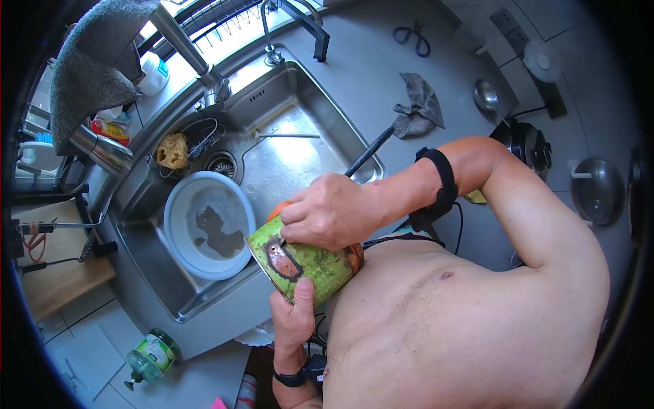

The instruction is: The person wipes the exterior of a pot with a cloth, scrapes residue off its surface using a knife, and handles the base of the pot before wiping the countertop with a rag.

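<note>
A green, can-shaped container (317,269) with worn brown and reddish patches is held tilted close against my belly. My left hand (294,320) grips its lower end, thumb lying over the side. Over its upper side, my right hand (330,211) is closed around a slim dark-handled tool (370,152). The handle sticks out behind the hand, and a thin dark tip shows near the reddish patch; its exact kind is hidden by my fingers. A bit of orange shows beside the right fingertips. Just left of the container, a pale basin (170,235) holds cloudy water with dark sediment.
The basin stands in a steel sink (340,112) by the drain, near a yellow sponge (172,150). A grey cloth (419,105), scissors (412,41) and a ladle (486,94) lie on the counter. A green soap bottle (152,354) lies at lower left. The faucet (180,41) overhangs the sink.
</note>
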The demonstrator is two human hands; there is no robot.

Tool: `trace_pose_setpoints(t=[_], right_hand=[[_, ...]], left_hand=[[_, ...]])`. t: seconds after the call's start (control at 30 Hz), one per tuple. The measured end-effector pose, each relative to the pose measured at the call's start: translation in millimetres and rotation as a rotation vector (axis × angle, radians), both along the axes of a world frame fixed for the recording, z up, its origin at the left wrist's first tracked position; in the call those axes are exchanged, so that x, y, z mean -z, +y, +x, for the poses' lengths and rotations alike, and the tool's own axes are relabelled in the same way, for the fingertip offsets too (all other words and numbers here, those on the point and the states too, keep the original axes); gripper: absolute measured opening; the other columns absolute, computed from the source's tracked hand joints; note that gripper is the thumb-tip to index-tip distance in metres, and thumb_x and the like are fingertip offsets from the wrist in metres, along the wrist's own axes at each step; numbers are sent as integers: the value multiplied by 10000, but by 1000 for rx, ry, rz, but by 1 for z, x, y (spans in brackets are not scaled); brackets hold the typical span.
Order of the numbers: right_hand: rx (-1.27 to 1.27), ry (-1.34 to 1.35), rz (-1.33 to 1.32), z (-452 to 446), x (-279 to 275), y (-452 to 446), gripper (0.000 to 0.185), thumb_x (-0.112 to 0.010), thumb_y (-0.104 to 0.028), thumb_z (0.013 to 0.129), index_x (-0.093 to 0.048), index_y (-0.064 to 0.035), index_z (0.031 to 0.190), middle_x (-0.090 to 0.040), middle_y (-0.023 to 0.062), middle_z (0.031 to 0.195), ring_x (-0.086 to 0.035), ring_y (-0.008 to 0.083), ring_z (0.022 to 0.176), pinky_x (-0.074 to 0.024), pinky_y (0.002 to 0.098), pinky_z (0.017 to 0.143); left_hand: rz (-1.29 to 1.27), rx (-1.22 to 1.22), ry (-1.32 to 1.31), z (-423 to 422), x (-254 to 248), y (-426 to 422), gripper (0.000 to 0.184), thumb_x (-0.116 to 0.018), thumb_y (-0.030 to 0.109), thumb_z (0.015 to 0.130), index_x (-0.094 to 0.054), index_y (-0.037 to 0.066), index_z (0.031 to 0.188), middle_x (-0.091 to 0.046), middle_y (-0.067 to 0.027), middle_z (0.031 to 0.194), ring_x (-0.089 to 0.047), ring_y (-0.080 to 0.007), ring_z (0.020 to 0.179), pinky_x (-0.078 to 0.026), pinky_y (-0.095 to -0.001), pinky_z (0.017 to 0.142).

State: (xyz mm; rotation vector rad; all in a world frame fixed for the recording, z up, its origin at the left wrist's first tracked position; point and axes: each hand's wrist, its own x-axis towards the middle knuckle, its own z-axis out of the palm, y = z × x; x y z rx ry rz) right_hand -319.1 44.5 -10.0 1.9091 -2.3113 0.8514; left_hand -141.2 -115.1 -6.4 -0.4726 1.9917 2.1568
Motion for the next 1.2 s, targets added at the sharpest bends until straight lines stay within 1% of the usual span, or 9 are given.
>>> trace_pose_setpoints(t=[0.13, 0.5, 0.6, 0.7, 0.8, 0.87, 1.03, 1.13, 1.2], right_hand=[[-29, 1, -78, 9, -4, 8, 116, -694, -160, 715, -676, -113, 820, -608, 8, 810, -662, 204, 738, -546, 341, 545], [-10, 1, 0, -1, -2, 0, 111, -687, -168, 715, -672, -117, 812, -628, 15, 825, -690, 207, 799, -557, 342, 560], [-20, -1, -50, 6, -2, 4, 107, -700, -173, 712, -675, -120, 802, -632, 6, 828, -684, 205, 783, -554, 340, 557], [-13, 16, -11, -1, -3, 1, 100, -698, -172, 715, -681, -119, 797, -632, 13, 827, -693, 206, 802, -563, 340, 572], [-11, 36, -9, -1, -3, 0, 102, -686, -173, 725, -683, -115, 810, -633, 15, 829, -695, 205, 810, -564, 339, 572], [-22, 14, -79, 8, -6, 9, 100, -683, -178, 730, -679, -118, 810, -632, 6, 825, -684, 202, 782, -557, 337, 565], [28, 16, 1, -3, 0, 6, 95, -674, -182, 736, -666, -122, 810, -636, 10, 832, -706, 210, 831, -569, 339, 580], [10, -10, -116, 7, -1, 20, 103, -685, -189, 728, -669, -126, 807, -641, 4, 832, -687, 212, 774, -559, 342, 578], [29, -39, -61, 1, 2, 21, 111, -688, -179, 729, -672, -112, 816, -652, 12, 843, -701, 216, 803, -564, 343, 578]], left_hand=[[-24, 19, -38, 4, 0, -4, 313, -574, 245, 1042, -657, -51, 1100, -694, -54, 953, -609, -143, 862, -512, -316, 785], [10, 17, -26, 1, 1, -1, 313, -577, 248, 1043, -661, -50, 1089, -694, -51, 945, -603, -136, 856, -510, -314, 771], [-70, 110, -90, 5, -1, -10, 306, -577, 248, 1044, -659, -45, 1079, -688, -43, 930, -592, -132, 845, -507, -318, 759], [-13, 14, -42, -1, -2, -1, 300, -578, 247, 1044, -655, -41, 1078, -683, -39, 926, -584, -129, 842, -504, -319, 753], [-84, 126, -90, 2, -3, -10, 300, -570, 243, 1049, -652, -42, 1091, -684, -40, 940, -585, -127, 849, -503, -314, 759], [-46, 80, -61, 0, -2, -7, 301, -565, 243, 1051, -653, -43, 1086, -684, -37, 938, -584, -124, 847, -503, -313, 756], [-13, 80, -51, -8, -9, 0, 304, -557, 237, 1055, -652, -47, 1101, -687, -41, 955, -587, -122, 857, -504, -309, 769], [-41, 108, -80, -8, -8, -2, 309, -556, 238, 1056, -652, -50, 1113, -690, -50, 971, -591, -122, 872, -507, -308, 783], [0, 83, -103, -12, -11, 5, 314, -557, 241, 1056, -651, -51, 1120, -692, -54, 979, -592, -122, 879, -507, -308, 789]])
